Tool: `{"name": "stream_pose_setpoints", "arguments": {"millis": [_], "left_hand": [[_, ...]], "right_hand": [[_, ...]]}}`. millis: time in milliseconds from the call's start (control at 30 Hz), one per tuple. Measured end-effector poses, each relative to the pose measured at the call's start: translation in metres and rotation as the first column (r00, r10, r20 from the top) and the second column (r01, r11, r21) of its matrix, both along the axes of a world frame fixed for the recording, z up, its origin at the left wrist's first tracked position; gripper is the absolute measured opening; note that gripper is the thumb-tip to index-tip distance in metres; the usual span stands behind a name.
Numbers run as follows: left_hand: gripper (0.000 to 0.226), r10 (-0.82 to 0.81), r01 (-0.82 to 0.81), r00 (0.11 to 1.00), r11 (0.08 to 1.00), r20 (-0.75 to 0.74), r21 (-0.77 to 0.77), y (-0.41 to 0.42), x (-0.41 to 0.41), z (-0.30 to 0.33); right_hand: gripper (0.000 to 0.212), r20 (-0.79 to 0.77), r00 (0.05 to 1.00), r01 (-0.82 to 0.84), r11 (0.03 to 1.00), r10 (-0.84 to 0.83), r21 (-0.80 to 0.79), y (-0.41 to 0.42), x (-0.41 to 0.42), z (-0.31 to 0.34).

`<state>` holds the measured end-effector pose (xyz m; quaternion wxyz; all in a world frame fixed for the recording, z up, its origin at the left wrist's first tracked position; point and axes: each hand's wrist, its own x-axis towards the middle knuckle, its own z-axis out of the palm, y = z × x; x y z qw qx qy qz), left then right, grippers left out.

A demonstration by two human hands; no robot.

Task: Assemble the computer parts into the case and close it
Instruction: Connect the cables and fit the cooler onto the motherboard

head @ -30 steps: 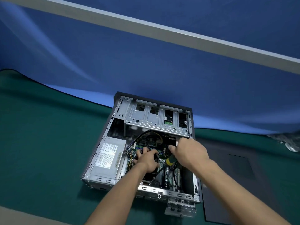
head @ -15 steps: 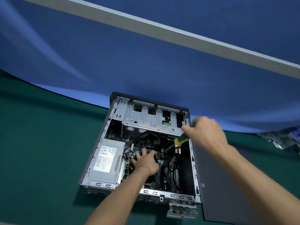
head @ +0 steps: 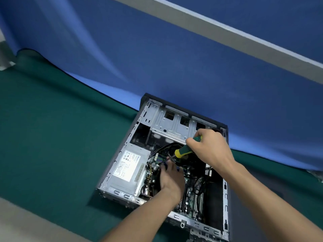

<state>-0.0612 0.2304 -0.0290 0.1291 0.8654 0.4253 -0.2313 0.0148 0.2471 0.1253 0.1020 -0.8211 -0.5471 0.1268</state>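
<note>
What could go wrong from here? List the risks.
1. The screwdriver, gripped by the right hand, has its tip down among the cables; a slip could nick them or the motherboard.
2. The left hand lies right beside the tip and could get jabbed.

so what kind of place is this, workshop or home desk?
Likely a staged repair bench, not a home desk: green mat, blue cloth backdrop, open computer case with right hand holding a screwdriver.
</note>
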Motion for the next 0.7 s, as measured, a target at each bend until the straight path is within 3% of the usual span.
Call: {"name": "stream_pose_setpoints", "arguments": {"millis": [133,367,700], "left_hand": [[0.068,0.036,-0.033,0.999,0.997,0.032,-0.075,0.002,0.0,0.004],[0.089,0.013,-0.013,1.0,0.994,-0.005,-0.105,-0.001,0.005,0.005],[0.07,0.032,-0.029,0.999,0.994,0.019,-0.109,-0.002,0.004,0.008]], "right_hand": [[0.027,0.024,1.0,-0.013,0.999,0.014,-0.042,0.006,-0.001,-0.008],[0.028,0.049,0.998,-0.031,0.996,0.035,-0.078,0.008,-0.004,-0.015],[0.025,0.046,0.999,-0.017,0.995,0.022,-0.1,0.007,-0.006,-0.02]]}}
